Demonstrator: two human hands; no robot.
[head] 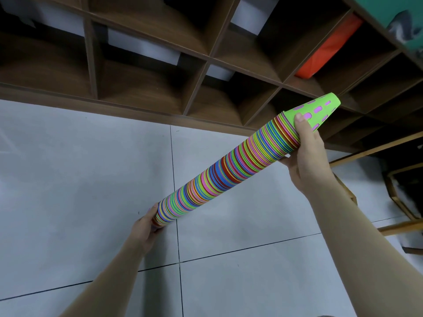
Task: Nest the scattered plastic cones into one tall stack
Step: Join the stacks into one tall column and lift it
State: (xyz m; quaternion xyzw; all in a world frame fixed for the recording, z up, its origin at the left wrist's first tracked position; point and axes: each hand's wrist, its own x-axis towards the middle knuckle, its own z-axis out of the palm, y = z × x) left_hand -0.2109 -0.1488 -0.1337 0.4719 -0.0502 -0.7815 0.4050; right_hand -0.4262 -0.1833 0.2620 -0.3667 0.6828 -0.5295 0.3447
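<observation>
A long stack of nested plastic cones (226, 167), its rims striped in many colours, slants in the air from lower left to upper right above the tiled floor. A bright green cone (320, 109) with purple slots caps the upper end. My left hand (146, 225) grips the stack's lower, open end, fingers wrapped around the rims. Near the top, my right hand (306, 154) holds the stack from below, with the thumb pressed on the green cone's rim. No loose cones are in view.
A dark wooden cubby shelf (206, 58) runs across the top, holding white boxes (142, 45) and an orange bag (325, 53). Pale grey floor tiles (80, 179) fill the lower left. A wooden-framed piece of furniture (402, 197) stands at the right edge.
</observation>
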